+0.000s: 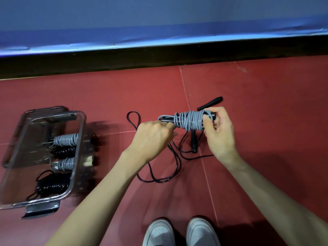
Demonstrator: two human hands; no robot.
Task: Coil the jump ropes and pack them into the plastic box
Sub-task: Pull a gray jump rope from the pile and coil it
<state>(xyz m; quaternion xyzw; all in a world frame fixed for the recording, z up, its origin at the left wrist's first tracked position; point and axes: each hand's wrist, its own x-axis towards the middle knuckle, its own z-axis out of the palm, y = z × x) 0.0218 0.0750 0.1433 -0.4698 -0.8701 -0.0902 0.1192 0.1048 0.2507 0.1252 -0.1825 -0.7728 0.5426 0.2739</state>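
I hold a grey jump rope (189,120) wound around its black handles, above the red floor. My right hand (219,128) grips the right end of the bundle, thumb on the coils. My left hand (153,134) grips the left end, where a short grey loop sticks out. Below them a black jump rope (165,167) lies loose on the floor, its two black handles (210,103) pointing different ways. The clear plastic box (78,157) at the left holds several coiled ropes, grey and black.
My two white shoes (181,231) stand at the bottom edge. A blue padded mat with a black base (159,57) runs along the far side of the red floor. The box's dark latch (41,209) sticks out toward me.
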